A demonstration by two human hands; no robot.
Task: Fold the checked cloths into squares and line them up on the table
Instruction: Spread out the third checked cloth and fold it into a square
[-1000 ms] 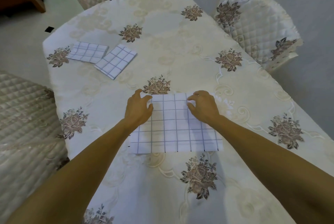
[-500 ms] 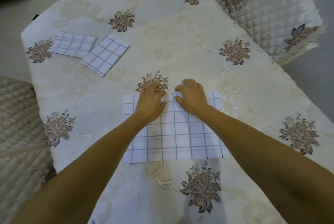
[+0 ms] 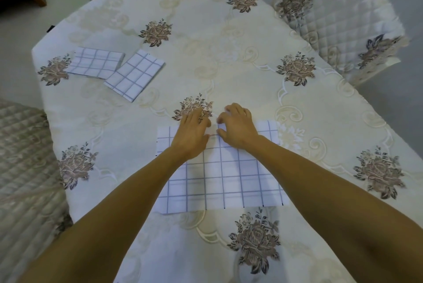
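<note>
a checked cloth (image 3: 224, 177), white with thin blue lines, lay spread flat on the near middle of the table (image 3: 206, 42), its edges roughly square to the person. both forearms reached across it to its far edge. the left hand (image 3: 192, 131) lay flat there, palm down, grip wide, fingers straight and together and running past the edge onto a brown rose printed on the tablecloth (image 3: 309, 111). the right hand (image 3: 238, 129) sat just beside it at the same edge, fingers bent and thumb tucked low near the hem (its fingertips were blurred, so i could not tell whether that grip held the fabric or only rested on it). the two hands were close together but not touching.

well apart from them, near the far left corner of the table, lay two folded cloths of the same check: the left folded cloth (image 3: 97, 63) set almost square to the table edge, and the right folded cloth (image 3: 135, 74) turned at an angle, one corner meeting its neighbour's side.

a quilted chair (image 3: 343, 19) stood at the far right and another chair (image 3: 23, 157) at the near left.
</note>
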